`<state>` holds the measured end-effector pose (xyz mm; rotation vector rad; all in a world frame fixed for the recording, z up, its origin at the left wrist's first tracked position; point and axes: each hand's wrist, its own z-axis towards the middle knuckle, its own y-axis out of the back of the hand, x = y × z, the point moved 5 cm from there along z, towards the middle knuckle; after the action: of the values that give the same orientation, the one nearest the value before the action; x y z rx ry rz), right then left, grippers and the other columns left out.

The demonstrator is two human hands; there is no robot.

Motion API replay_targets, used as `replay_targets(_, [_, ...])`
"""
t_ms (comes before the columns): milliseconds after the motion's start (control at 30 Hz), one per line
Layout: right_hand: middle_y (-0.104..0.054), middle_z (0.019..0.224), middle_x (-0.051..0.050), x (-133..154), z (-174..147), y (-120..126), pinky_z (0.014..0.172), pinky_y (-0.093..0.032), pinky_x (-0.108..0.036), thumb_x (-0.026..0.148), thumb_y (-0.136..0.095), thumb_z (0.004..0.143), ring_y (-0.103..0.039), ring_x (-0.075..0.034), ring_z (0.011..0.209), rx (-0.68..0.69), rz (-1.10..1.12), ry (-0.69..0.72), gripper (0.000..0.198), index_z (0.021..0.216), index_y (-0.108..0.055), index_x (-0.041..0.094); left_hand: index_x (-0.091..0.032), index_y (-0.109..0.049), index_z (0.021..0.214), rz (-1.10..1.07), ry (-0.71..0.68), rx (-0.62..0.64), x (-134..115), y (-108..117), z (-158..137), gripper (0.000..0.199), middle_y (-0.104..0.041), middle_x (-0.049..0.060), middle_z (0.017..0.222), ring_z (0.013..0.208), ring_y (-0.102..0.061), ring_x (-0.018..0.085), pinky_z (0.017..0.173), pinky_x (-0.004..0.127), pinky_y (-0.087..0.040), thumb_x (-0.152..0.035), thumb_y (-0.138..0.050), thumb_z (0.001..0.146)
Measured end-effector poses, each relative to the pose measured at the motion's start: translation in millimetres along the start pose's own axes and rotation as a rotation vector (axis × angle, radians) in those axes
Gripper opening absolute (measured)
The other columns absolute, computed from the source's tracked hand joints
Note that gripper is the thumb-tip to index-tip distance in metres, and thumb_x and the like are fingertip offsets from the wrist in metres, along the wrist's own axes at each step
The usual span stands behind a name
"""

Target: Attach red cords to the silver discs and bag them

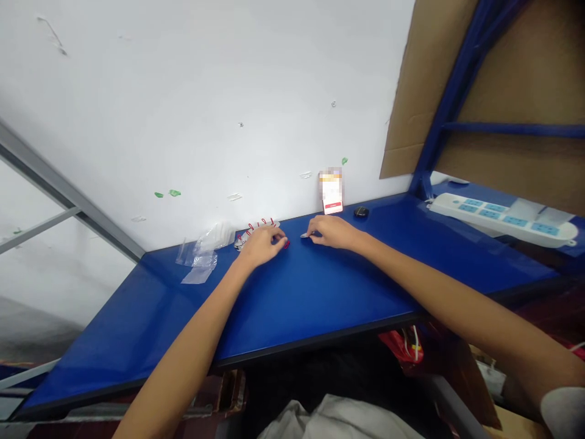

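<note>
My left hand is over the blue tabletop with its thumb and fingers closed on a small red cord, too small to make out fully. Facing it across a short gap, my right hand pinches a small, flat, whitish piece between thumb and fingers. Just behind my left hand lies a pile of pale flat tags with red loops standing up from them, partly covered by the hand. Clear plastic bags are spread to the left of that pile.
A phone with a lit screen leans on the white wall. Near it sits a small black round object. A white power strip lies at the right, beside a blue metal frame. A red bag shows below the table edge.
</note>
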<state>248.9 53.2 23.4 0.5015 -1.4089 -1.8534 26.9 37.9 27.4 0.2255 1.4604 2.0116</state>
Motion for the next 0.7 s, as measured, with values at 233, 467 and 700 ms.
replay_targets(233, [-0.071,0.117,-0.009,-0.3,-4.5,10.5,0.079,-0.051,-0.03,0.021,-0.07,0.096,-0.069,-0.023,0.1,-0.133,0.031,0.001,0.015,0.103,-0.083,0.024,-0.023,-0.078,0.094,-0.001,-0.04,0.084,1.3,-20.6,1.5,0.014,-0.074,0.008,0.091,0.085,-0.069,0.024,0.08,0.036,-0.053,-0.023,-0.065,0.094])
replay_targets(467, [-0.08,0.084,-0.001,-2.9,-5.7,15.8,0.072,-0.052,-0.028,0.02,-0.065,0.094,-0.074,-0.02,0.079,-0.152,0.146,-0.16,0.023,0.11,-0.082,0.026,-0.02,-0.075,0.092,-0.462,0.153,-0.064,9.1,-14.0,3.2,0.02,-0.069,0.003,0.078,0.066,-0.061,0.018,0.063,0.032,-0.05,-0.038,-0.066,0.094])
replay_targets(700, [-0.085,0.101,-0.001,-0.9,-5.8,9.0,0.088,-0.062,-0.031,0.017,-0.066,0.089,-0.081,-0.021,0.093,-0.21,0.392,-0.144,0.026,0.11,-0.08,0.024,-0.017,-0.069,0.097,-1.079,0.466,-0.102,7.3,-8.1,-3.4,0.034,-0.075,0.008,0.092,0.06,-0.063,0.012,0.056,0.027,-0.053,-0.05,-0.075,0.089])
